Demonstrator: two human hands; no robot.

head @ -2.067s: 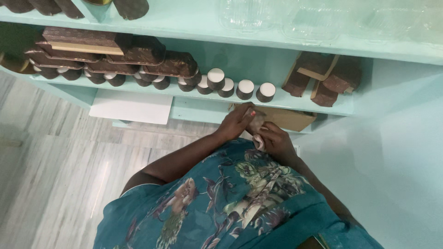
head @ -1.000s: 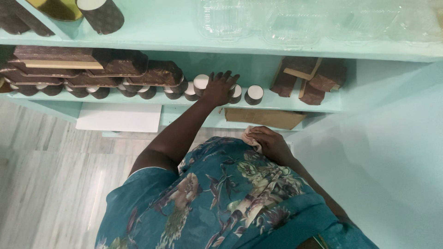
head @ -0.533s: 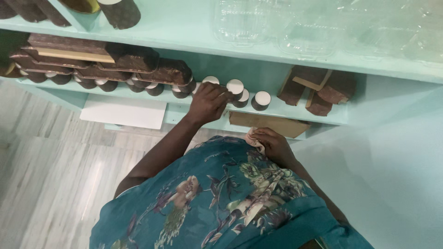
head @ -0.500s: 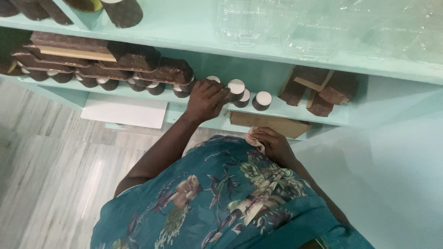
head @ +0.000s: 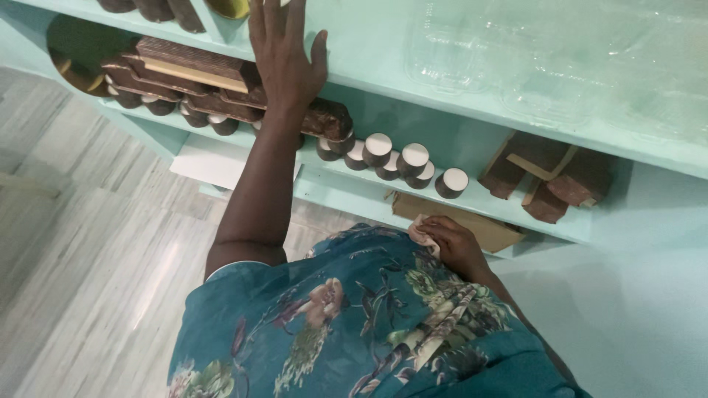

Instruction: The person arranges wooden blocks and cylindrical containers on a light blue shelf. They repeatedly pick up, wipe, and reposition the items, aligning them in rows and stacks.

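Her left hand [head: 284, 51] lay spread flat on the pale green wooden shelf [head: 383, 55], holding nothing. Her right hand [head: 450, 243] gripped a small crumpled pinkish cloth [head: 422, 233] by the white-capped brown jars [head: 402, 158], apparently mid-wiping.

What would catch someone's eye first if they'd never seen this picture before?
The left hand pressed flat, fingers spread, on the front edge of the mint-green shelf. Below it runs a row of small dark jars with white lids beside stacked brown wooden pieces. The right hand clutches a small cloth lower down.
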